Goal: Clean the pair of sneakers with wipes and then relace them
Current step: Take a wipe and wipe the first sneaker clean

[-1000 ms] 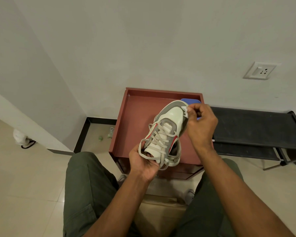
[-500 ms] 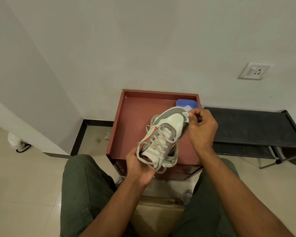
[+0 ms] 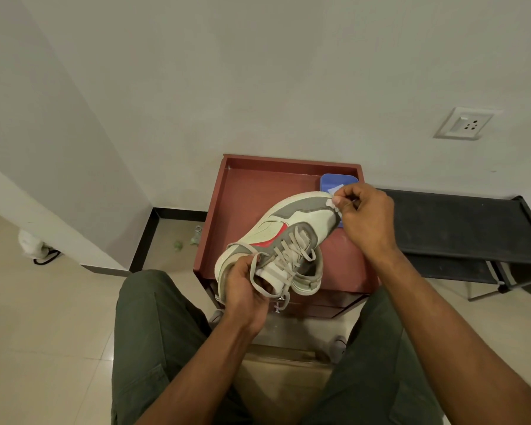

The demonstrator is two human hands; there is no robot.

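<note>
Head view: red-brown table (image 3: pixel 242 191) fills frame centre, sneaker (image 3: pixel 292 228) held above it, heel gripped by left hand (image 3: pixel 246 289), toe toward upper right. Right hand (image 3: pixel 365 216) pinches a small wipe (image 3: pixel 331 203) against the toe; blue wipes pack (image 3: pixel 337 182) behind. Best to brace the heel firmly and rub short strokes.

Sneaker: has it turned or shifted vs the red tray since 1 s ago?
Yes. The sneaker has rolled, now showing more of its side, and its toe reaches further right across the red tray, toward the blue wipes pack.
</note>
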